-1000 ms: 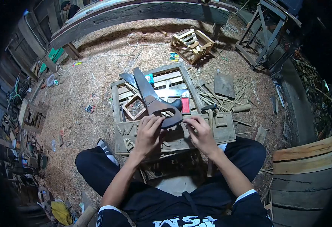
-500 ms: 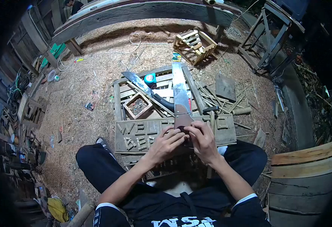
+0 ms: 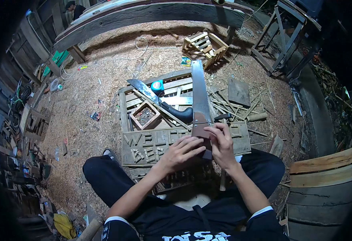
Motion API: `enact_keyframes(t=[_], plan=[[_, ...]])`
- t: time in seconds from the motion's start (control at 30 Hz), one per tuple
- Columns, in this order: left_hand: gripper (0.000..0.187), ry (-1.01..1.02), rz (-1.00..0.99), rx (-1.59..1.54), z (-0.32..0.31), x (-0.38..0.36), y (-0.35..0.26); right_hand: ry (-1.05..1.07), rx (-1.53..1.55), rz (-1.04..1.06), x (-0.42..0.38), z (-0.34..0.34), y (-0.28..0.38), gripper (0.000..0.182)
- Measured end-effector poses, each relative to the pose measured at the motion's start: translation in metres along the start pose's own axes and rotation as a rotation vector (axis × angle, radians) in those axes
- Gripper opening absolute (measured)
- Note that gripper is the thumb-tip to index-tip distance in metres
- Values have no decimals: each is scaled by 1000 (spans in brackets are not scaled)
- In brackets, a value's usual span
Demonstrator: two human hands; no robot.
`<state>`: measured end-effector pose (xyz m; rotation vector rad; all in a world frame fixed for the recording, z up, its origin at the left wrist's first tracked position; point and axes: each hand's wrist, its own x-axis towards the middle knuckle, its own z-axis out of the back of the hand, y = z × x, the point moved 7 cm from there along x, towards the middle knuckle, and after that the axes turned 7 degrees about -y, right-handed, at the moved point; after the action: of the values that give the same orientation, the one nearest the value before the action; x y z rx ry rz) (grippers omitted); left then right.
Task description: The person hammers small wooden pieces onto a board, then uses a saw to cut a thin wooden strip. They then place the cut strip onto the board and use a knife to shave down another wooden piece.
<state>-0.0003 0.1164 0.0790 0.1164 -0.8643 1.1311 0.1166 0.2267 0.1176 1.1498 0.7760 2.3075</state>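
Observation:
A handsaw [image 3: 200, 90] points away from me, its brown handle [image 3: 200, 131] near my body. My left hand [image 3: 183, 151] is closed on the left side of that handle. Against the handle's right side, my right hand [image 3: 221, 143] has its fingers bent together near the blade's base; what they pinch is too small to tell. Beneath lies a wooden board [image 3: 127, 150] with raised letters. A second saw [image 3: 142, 86] with a black handle, a teal tape measure [image 3: 157, 86] and a small square wooden frame [image 3: 134, 116] rest on the slatted frame beyond.
A slatted crate [image 3: 220, 50] stands ahead, before a long bench [image 3: 152, 20]. A hammer handle [image 3: 223, 180] is near my right knee. Planks [image 3: 324, 201] lie at right, sticks and a flat board [image 3: 239, 91] at mid-right. Another person [image 3: 76, 10] is at the far left.
The handsaw has shifted right and tilted, with more of its handle showing. My right hand has moved up along its side. A hammer handle now shows below it.

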Motion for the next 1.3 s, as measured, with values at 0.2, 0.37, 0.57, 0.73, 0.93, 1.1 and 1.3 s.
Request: enact_keyframes(t=[0.2,0.37,0.57,0.73,0.93,1.1,1.3], plan=[[48,-206,332,-46,22,12,44,-56,19,-86,2,13,-15,31],[51,-18,411,269,15,16,76,-53,17,-182,-3,16,-24,21],[26,123,347,244,4,18,87,-36,38,-238,-1,16,-26,29],[26,129,374,197,12,22,88,-40,49,-235,2,15,-24,29],[30,-13,90,93,30,20,67,-44,76,-223,1,14,-22,29],[26,-158,30,132,56,-1,50,-48,142,-241,3,4,-22,29],[30,-56,84,190,64,-24,46,-43,140,-223,4,-11,-26,25]])
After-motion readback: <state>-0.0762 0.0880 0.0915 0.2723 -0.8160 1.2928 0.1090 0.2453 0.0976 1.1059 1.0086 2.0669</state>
